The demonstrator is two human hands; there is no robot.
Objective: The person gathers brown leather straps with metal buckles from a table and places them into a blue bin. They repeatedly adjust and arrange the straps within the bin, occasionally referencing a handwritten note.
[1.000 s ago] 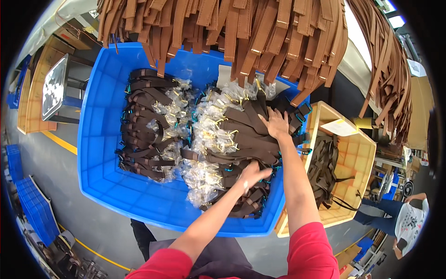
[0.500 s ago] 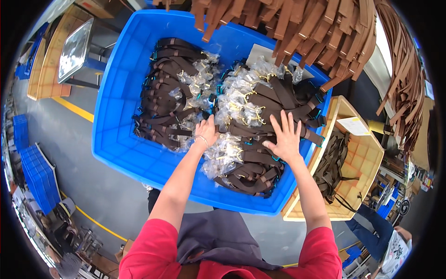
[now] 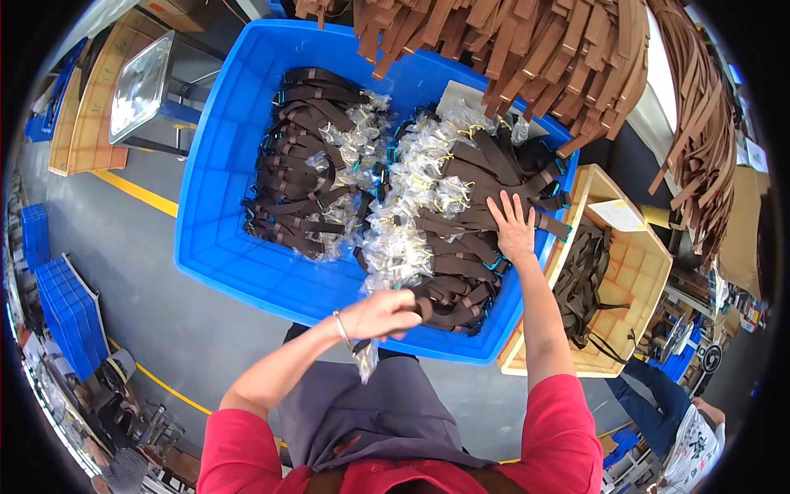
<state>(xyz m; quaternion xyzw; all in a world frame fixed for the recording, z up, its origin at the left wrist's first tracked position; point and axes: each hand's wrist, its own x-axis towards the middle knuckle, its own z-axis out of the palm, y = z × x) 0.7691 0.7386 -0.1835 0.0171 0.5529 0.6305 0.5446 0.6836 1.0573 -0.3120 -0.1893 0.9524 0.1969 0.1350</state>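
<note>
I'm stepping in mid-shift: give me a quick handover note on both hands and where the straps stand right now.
Left hand: closed on a brown strap with a clear bag dangling from it, at the near edge of the blue bin.
Right hand: flat, palm down, on the right strap pile.
Things: two piles of bagged brown straps in the bin; the left pile is untouched by either hand. More straps lie in the wooden crate to the right.
Done: one strap gripped at the pile's near end.
Left: it is not yet clear of the pile; both piles remain in the bin.

Left hand (image 3: pixel 385 314) closed in a tight grip, forearm bent inward — right hand (image 3: pixel 513 227) flat, fingers spread, arm outstretched.
</note>
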